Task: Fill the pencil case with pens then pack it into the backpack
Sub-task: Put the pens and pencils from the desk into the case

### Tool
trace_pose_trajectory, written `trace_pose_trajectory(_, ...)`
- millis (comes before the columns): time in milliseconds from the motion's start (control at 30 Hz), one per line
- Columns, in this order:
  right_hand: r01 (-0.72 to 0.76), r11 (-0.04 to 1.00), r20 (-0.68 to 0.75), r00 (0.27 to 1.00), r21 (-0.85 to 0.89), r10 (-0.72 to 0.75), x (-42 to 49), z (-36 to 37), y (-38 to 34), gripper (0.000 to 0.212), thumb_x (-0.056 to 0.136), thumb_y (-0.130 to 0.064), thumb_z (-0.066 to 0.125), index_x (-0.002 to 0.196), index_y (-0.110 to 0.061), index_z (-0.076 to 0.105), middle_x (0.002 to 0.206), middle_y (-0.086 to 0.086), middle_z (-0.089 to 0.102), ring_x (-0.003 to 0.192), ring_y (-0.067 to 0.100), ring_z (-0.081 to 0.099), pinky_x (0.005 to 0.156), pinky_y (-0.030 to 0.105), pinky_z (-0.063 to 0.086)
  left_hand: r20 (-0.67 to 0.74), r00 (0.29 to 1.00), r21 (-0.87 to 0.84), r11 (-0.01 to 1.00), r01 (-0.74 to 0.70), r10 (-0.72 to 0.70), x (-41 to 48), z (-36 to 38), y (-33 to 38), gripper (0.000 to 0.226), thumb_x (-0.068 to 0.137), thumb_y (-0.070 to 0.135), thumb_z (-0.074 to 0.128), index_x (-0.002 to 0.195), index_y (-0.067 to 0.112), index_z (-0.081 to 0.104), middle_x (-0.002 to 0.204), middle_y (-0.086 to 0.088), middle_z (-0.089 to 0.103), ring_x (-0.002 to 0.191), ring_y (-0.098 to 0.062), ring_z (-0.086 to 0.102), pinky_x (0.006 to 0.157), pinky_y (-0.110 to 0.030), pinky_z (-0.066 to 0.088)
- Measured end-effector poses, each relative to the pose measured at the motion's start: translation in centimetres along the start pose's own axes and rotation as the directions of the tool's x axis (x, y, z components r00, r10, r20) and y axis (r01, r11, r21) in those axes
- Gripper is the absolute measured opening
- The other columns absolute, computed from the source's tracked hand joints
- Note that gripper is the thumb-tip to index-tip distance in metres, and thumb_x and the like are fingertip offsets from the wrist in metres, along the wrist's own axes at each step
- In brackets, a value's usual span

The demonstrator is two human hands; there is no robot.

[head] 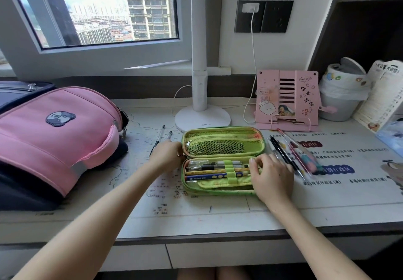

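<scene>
Pencil case (222, 159): a green zip case lies opened flat at the middle of the bench (196, 214), its lid folded back toward the window.
Lid: a mesh zip pocket (220, 146) lines the inside; a flat dark item shows through the mesh, too dim to name.
Lower tray: pens and pencils (216, 170) lie side by side under green elastic loops, among them a clear pen, a black-and-white one, a yellow pencil and a blue one with yellow dots.
Left hand (169, 155): rests on the case's left end at the hinge, fingers curled onto the edge; grip narrow, steadying the case rather than carrying anything.
Right hand (271, 175): lies over the tray's right end, fingertips (254, 163) pressed on the pen tips by the loops; grip narrow, and whether it pinches one pen cannot be told.
Loose pens, right (290, 155): several lie on the bench just beside the right hand, black, clear and pink ones, partly blurred.
Loose pens, left (162, 138): two clear pens lie between the case and the backpack.
Backpack (56, 135): pink and navy, lying on the bench's left side, well apart from the case; its pink front pocket appears zipped.
Background: a white lamp base (202, 117), a pink book stand (286, 103) and a lined bin (341, 96) stand along the wall.
</scene>
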State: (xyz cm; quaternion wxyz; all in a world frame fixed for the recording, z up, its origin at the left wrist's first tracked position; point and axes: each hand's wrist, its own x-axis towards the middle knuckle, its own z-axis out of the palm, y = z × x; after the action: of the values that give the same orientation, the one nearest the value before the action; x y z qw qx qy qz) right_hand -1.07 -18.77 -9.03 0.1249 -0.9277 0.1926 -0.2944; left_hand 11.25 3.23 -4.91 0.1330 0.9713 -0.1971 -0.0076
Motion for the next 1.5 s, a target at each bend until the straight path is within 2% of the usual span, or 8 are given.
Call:
trace_pose_trajectory(100, 0.0, 1.0, 0.002, 1.0, -0.005, 0.0, 0.1, 0.1, 0.1, 0.024, 0.09, -0.031, 0.051, 0.081, -0.013, 0.064, 0.083, 0.004, 0.067, 0.077, 0.025, 0.059, 0.075, 0.035, 0.036, 0.107, 0.993, 0.161, 0.985, -0.056, 0.039, -0.1, -0.4, -0.6, 0.024, 0.09, 0.02, 0.053, 0.07, 0.005, 0.054, 0.13, -0.024, 0.052, 0.111, -0.027, 0.057, 0.082, -0.039, 0.052)
trace_pose_trajectory(200, 0.007, 1.0, -0.003, 1.0, -0.005, -0.007, 0.0, 0.1, 0.1, 0.023, 0.089, -0.031, 0.051, 0.081, -0.013, 0.064, 0.082, 0.004, 0.066, 0.076, 0.025, 0.058, 0.074, 0.034, 0.036, 0.128, 0.992, 0.249, 0.968, -0.041, 0.009, -1.5, -1.7, -1.5, 0.018, 0.093, 0.015, 0.047, 0.089, 0.001, 0.059, 0.101, -0.016, 0.061, 0.073, -0.023, 0.059, 0.07, -0.034, 0.053)
trace_pose_trajectory(333, 0.014, 1.0, 0.002, 1.0, -0.005, -0.014, 0.0, 0.1, 0.1, 0.024, 0.089, -0.031, 0.051, 0.081, -0.013, 0.064, 0.081, 0.004, 0.066, 0.075, 0.024, 0.058, 0.074, 0.035, 0.038, 0.036, 0.999, 0.32, 0.947, 0.014, -0.027, -4.4, -4.4, -3.9, 0.014, 0.09, 0.004, 0.043, 0.079, 0.01, 0.05, 0.081, -0.006, 0.058, 0.068, -0.021, 0.05, 0.062, -0.032, 0.044)
trace_pose_trajectory(433, 0.016, 1.0, 0.001, 1.0, -0.005, -0.016, 0.0, 0.1, 0.1, 0.024, 0.089, -0.031, 0.051, 0.082, -0.013, 0.064, 0.082, 0.004, 0.066, 0.076, 0.024, 0.058, 0.075, 0.035, 0.038, -0.064, 0.997, 0.192, 0.979, 0.064, -0.053, -6.5, -6.4, -5.5, 0.015, 0.091, 0.009, 0.048, 0.078, 0.012, 0.054, 0.079, -0.006, 0.058, 0.069, -0.022, 0.05, 0.058, -0.03, 0.037)
trace_pose_trajectory(533, 0.014, 1.0, 0.001, 1.0, -0.009, -0.014, 0.0, 0.1, 0.1, 0.023, 0.089, -0.031, 0.051, 0.084, -0.013, 0.064, 0.084, 0.005, 0.067, 0.078, 0.025, 0.059, 0.076, 0.035, 0.037, -0.17, 0.979, -0.034, 0.992, -0.121, 0.113, -8.5, -7.5, -5.2, 0.008, 0.086, 0.014, 0.06, 0.081, 0.012, 0.066, 0.076, -0.001, 0.062, 0.069, -0.02, 0.056, 0.063, -0.03, 0.042)
trace_pose_trajectory(900, 0.005, 1.0, 0.026, 1.0, -0.016, -0.005, 0.1, -0.1, 0.0, 0.025, 0.089, -0.033, 0.05, 0.084, -0.013, 0.064, 0.087, 0.005, 0.066, 0.081, 0.025, 0.058, 0.078, 0.036, 0.037, -0.18, 0.839, 0.025, 0.856, -0.517, 0.513, -8.3, -2.2, 0.4, 0.017, 0.088, 0.02, 0.056, 0.091, 0.012, 0.071, 0.084, -0.002, 0.067, 0.079, -0.02, 0.055, 0.071, -0.024, 0.041)
trace_pose_trajectory(1333, 0.007, 1.0, 0.022, 1.0, -0.025, -0.006, 0.0, -0.3, -0.1, 0.025, 0.089, -0.031, 0.05, 0.083, -0.012, 0.065, 0.086, 0.005, 0.066, 0.082, 0.026, 0.058, 0.076, 0.035, 0.036, -0.163, 0.839, -0.063, 0.844, -0.533, 0.518, -6.7, 0.6, 5.0, 0.014, 0.084, 0.016, 0.062, 0.08, 0.007, 0.071, 0.079, -0.006, 0.063, 0.078, -0.023, 0.056, 0.066, -0.023, 0.039)
trace_pose_trajectory(1500, 0.053, 0.981, -0.093, 0.995, 0.188, -0.036, 0.3, -2.0, 0.9, 0.017, 0.09, -0.017, 0.053, 0.084, -0.008, 0.066, 0.084, 0.007, 0.066, 0.077, 0.025, 0.059, 0.071, 0.036, 0.046, -0.176, 0.875, -0.106, 0.875, -0.472, 0.451, -6.2, 1.0, 5.4, 0.012, 0.08, 0.025, 0.066, 0.078, 0.014, 0.069, 0.079, 0.003, 0.054, 0.075, -0.018, 0.053, 0.063, -0.022, 0.038)
